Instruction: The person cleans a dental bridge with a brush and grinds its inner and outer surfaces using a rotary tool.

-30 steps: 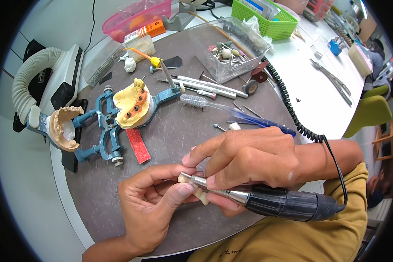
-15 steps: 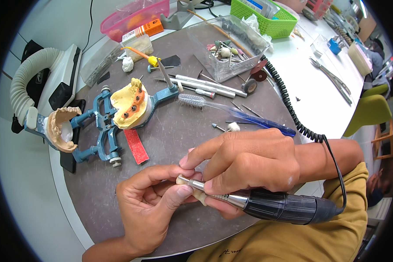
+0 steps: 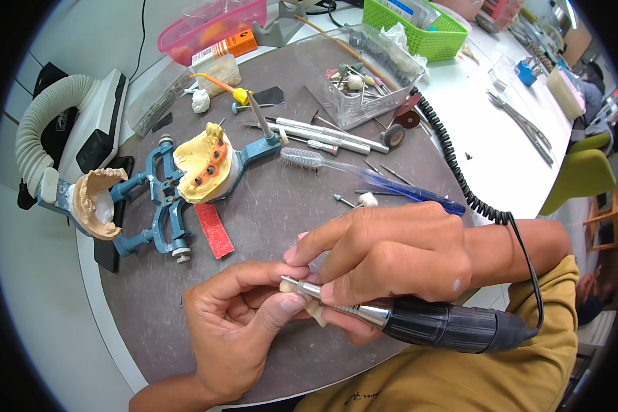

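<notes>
My left hand pinches a small tooth-coloured dental piece between thumb and fingers, mostly hidden behind the fingertips. In my right hand is a rotary handpiece with a black body and silver nose, gripped like a pen. Its thin metal tip lies against or just over the piece, beside my left thumb; contact is too small to make out. My right fingertips meet the left ones there. Beyond them stands a blue articulator, opened out, bearing a yellow dental cast with an orange section and a beige cast.
A coiled black cord runs past my right forearm. Ahead lie a clear toothbrush with blue handle, silver instruments and a red strip. A clear box holds burs. A white suction hose stands left, pliers right.
The handpiece tip has shifted slightly on the dental piece, and the piece is tilted a little in my left fingers. Both hands stay nearly in place.
</notes>
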A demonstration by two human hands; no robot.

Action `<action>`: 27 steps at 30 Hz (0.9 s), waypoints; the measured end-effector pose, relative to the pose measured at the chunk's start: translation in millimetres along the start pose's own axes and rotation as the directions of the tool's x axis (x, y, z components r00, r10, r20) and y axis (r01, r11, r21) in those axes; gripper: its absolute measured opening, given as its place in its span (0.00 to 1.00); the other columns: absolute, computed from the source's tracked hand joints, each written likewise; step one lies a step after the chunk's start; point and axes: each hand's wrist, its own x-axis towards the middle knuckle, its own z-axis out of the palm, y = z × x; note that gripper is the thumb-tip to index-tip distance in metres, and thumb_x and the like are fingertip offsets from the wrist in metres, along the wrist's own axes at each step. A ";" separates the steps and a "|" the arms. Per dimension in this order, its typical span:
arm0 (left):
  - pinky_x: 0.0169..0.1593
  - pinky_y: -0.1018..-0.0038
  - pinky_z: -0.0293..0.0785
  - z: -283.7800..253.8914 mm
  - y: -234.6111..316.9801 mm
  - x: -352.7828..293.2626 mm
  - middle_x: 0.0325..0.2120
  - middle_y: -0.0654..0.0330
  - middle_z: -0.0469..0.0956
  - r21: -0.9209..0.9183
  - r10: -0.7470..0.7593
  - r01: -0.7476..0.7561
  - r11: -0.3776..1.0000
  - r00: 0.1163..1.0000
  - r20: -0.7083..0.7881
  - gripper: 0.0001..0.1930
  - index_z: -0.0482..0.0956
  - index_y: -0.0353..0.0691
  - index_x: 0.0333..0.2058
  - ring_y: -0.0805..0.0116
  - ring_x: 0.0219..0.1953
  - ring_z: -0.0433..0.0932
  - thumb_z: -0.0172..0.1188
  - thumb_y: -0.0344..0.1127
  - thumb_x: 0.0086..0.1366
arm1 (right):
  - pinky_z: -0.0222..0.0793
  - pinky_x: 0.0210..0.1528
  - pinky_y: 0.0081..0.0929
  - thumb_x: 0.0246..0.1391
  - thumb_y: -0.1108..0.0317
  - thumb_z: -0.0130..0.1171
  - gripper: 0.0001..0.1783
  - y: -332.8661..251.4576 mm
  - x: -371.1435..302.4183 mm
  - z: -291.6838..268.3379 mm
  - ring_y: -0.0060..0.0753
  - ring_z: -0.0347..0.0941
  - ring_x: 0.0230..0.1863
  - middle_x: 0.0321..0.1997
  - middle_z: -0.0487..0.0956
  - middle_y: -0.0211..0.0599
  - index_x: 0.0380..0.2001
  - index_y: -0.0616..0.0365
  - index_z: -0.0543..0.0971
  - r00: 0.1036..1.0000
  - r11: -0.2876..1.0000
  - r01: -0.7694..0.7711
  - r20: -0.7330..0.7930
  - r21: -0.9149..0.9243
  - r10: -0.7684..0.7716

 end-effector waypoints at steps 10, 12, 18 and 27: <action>0.50 0.71 0.83 0.8 0.2 -0.2 0.42 0.47 0.82 0.029 0.009 -0.009 1.000 1.000 -0.006 0.10 0.79 0.25 0.45 0.65 0.44 0.83 0.61 0.21 0.65 | 0.85 0.38 0.34 0.43 0.77 0.72 0.12 0.4 0.7 -1.2 0.48 0.85 0.40 0.29 0.81 0.40 0.27 0.62 0.76 1.000 1.000 0.000 0.017 0.006 0.000; 0.50 0.71 0.83 0.6 0.7 -0.3 0.42 0.47 0.82 0.009 -0.004 0.004 1.000 1.000 -0.008 0.10 0.79 0.25 0.45 0.65 0.45 0.83 0.61 0.20 0.65 | 0.85 0.38 0.34 0.43 0.77 0.72 0.12 -2.0 1.2 -2.0 0.48 0.85 0.40 0.29 0.81 0.40 0.28 0.62 0.76 1.000 1.000 -0.021 0.021 -0.002 0.021; 0.51 0.71 0.82 -0.3 -1.2 0.0 0.42 0.47 0.82 -0.014 0.003 -0.003 1.000 1.000 -0.002 0.11 0.78 0.25 0.46 0.65 0.45 0.83 0.61 0.20 0.65 | 0.85 0.38 0.34 0.43 0.77 0.72 0.13 -1.4 -0.3 -2.1 0.47 0.85 0.39 0.29 0.81 0.41 0.29 0.62 0.76 1.000 1.000 -0.022 0.014 -0.007 0.022; 0.53 0.69 0.81 0.0 -1.5 -0.7 0.44 0.45 0.81 -0.020 0.009 -0.008 1.000 1.000 0.010 0.11 0.78 0.25 0.46 0.63 0.48 0.82 0.60 0.19 0.65 | 0.85 0.38 0.34 0.42 0.78 0.72 0.13 0.0 -0.3 0.2 0.48 0.85 0.39 0.27 0.81 0.40 0.29 0.62 0.76 1.000 1.000 0.006 0.000 0.002 -0.006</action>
